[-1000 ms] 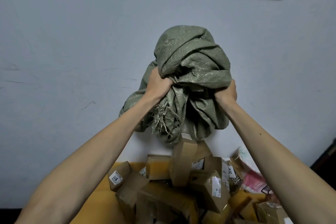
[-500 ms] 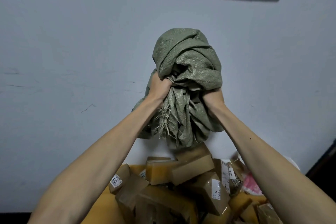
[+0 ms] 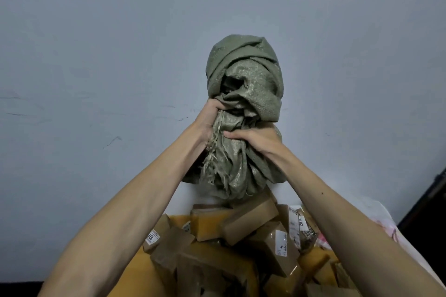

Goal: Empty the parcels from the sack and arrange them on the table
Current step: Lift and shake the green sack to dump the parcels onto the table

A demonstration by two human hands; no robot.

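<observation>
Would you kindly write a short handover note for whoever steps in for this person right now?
Left hand: grips the bunched sack at its frayed edge.
Right hand: grips the sack just beside it.
Sack: held up in front of the wall, crumpled, hanging over the pile.
Parcels: heaped in a jumble directly below the sack.
Done: many parcels are out.
Left: I cannot tell whether the sack is empty, so check it. Then put it aside and arrange the parcels.
</observation>
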